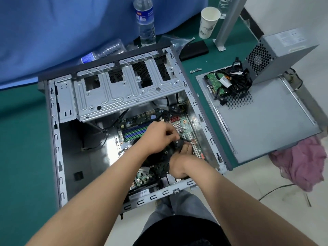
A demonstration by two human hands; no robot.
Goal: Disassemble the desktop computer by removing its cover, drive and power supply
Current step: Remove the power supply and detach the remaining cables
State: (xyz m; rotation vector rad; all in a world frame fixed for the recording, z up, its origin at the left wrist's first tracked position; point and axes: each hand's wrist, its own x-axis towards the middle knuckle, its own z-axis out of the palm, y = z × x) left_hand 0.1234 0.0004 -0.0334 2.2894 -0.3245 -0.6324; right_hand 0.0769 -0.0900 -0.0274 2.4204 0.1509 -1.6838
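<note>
Fingers of our left hand point(160, 134) were curled, pinching a thin black cable point(185, 139) over the motherboard point(134, 129), while our right hand point(179, 164) lay just below with its fingers reaching under the same spot; whether they gripped anything we could not tell. We had the computer case point(58, 139) open on its side on the green mat point(21, 148), its grey drive cage point(124, 93) bare. Beside it lay the removed cover point(266, 125), carrying the hard drive point(215, 82) with its green board up and the grey power supply point(282, 52) trailing black wires.
</note>
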